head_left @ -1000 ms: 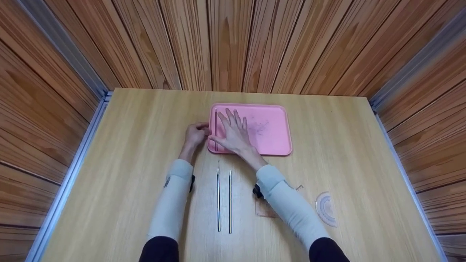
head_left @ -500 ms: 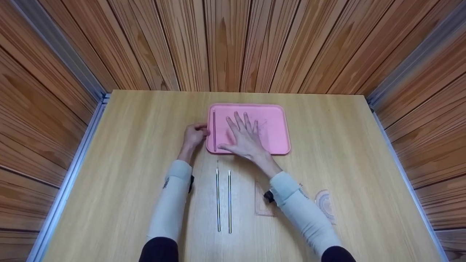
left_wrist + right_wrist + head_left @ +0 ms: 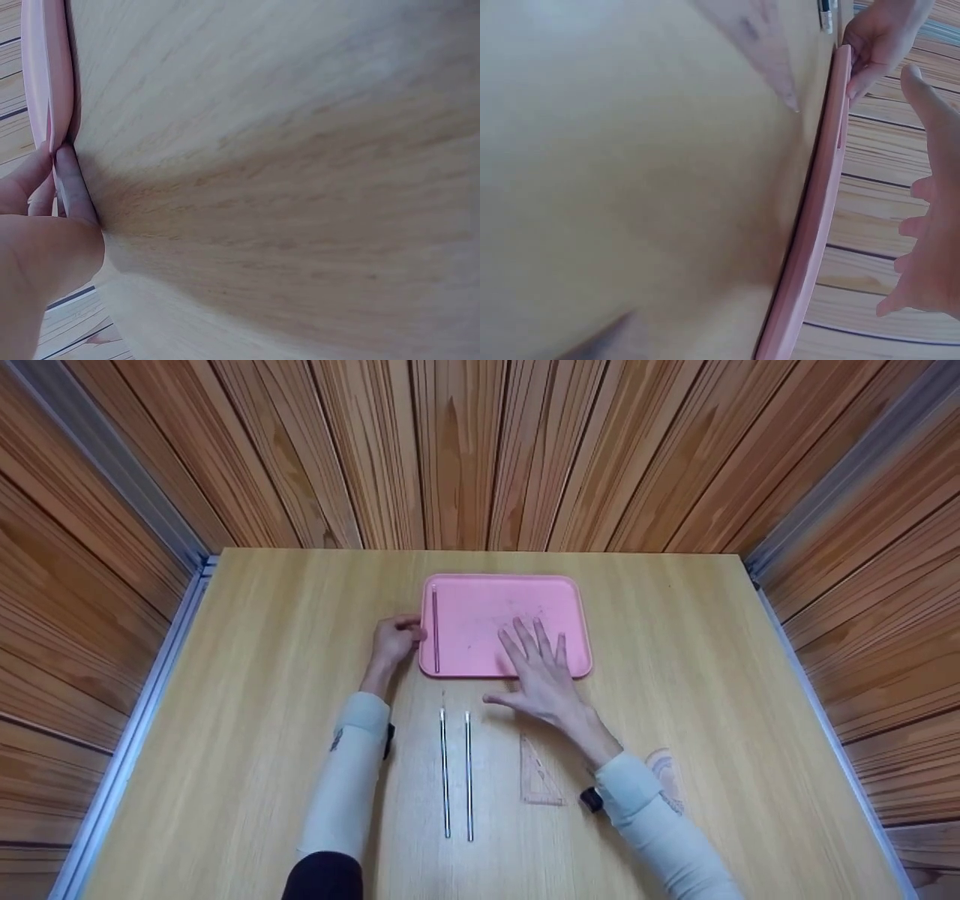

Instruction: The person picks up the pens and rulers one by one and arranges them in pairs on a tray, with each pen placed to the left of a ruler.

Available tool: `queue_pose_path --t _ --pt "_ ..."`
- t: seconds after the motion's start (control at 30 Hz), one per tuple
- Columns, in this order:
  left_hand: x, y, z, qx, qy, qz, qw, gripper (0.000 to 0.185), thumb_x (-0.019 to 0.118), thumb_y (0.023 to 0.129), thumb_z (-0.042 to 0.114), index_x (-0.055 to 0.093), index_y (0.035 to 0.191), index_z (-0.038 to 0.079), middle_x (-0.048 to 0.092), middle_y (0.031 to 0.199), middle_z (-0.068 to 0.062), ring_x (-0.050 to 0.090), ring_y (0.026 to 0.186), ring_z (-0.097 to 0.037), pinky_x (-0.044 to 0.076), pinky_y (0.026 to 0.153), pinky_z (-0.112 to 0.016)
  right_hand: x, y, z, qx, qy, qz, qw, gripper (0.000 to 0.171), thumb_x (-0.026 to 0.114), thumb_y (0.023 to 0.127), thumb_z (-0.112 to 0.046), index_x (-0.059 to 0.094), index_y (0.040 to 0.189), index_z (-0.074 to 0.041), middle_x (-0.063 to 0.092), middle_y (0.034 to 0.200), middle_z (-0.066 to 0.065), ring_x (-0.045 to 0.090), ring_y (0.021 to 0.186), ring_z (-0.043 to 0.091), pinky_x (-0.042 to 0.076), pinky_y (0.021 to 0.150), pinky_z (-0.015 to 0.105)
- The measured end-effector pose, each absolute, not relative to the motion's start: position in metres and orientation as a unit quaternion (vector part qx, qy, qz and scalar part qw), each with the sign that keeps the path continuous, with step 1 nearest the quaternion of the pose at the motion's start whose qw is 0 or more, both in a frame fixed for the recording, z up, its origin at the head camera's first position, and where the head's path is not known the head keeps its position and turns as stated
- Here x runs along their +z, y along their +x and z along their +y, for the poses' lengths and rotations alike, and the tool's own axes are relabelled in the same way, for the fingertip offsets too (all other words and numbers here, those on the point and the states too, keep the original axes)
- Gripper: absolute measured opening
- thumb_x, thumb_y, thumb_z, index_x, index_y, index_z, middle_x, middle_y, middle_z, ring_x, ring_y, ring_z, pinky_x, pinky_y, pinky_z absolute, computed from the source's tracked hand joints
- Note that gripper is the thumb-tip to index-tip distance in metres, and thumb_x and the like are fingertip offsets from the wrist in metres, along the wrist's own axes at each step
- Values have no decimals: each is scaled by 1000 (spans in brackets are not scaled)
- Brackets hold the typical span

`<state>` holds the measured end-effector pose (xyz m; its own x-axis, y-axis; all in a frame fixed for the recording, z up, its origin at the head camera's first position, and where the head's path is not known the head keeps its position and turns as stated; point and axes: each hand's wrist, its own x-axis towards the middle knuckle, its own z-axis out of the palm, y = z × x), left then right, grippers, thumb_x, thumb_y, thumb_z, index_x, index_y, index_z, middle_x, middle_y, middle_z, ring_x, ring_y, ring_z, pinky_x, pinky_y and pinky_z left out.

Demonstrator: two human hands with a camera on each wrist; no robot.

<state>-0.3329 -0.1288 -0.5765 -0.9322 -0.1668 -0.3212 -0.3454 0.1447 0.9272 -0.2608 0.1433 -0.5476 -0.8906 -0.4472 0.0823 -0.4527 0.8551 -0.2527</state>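
A pink tray [image 3: 480, 596] lies at the back middle of the table, with one dark pencil [image 3: 436, 630] along its left side. My left hand [image 3: 394, 643] pinches the tray's left rim; in the left wrist view, the thumb and fingers [image 3: 73, 180] meet at the edge of the tray [image 3: 60, 75]. Over the tray's front edge, toward its right, is my right hand [image 3: 546, 686], its fingers spread and holding nothing. The right wrist view has this hand [image 3: 937, 225] apart from the tray's rim [image 3: 810, 217]. Faint dark specks mark the tray floor.
Two metallic-looking pencils, a left one [image 3: 445, 776] and a right one [image 3: 469, 780], lie parallel in front of the tray. A clear set square [image 3: 536, 784] is right of them. Farther right, my right sleeve partly covers a clear protractor [image 3: 664, 769]. Wooden walls [image 3: 465, 457] enclose the table.
My right hand has moved right and toward me, from the tray's left part to its front edge, fingers still spread. The set square is now uncovered. My left hand stays at the rim.
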Motion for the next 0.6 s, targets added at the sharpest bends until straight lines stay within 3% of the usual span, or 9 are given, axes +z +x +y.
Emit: queue_pose_path --t 0.17,0.47,0.6 --pt "-579 -335 -128 633 -172 752 63 35 61 91 -2 67 125 3 68 106 -14 64 86 -17 54 75 -24 -549 -244 155 134 222 -966 22 114 68 73 -74 16 160 -21 3 168 7 3 153 40 2 115 72" --pt "-574 -331 -129 635 -169 751 60 36 63 91 0 65 127 1 67 113 -19 65 93 -21 55 85 -31 -553 -213 169 111 225 -967 43 114 62 72 -80 21 159 -18 14 166 14 10 152 43 9 113 73" --pt "-575 -328 -128 639 -164 748 70 36 61 92 0 64 128 0 66 116 -20 65 97 -24 55 89 -34 -558 -198 179 112 225 -966 61 114 68 71 -76 27 157 -16 17 165 15 14 151 45 8 114 72"
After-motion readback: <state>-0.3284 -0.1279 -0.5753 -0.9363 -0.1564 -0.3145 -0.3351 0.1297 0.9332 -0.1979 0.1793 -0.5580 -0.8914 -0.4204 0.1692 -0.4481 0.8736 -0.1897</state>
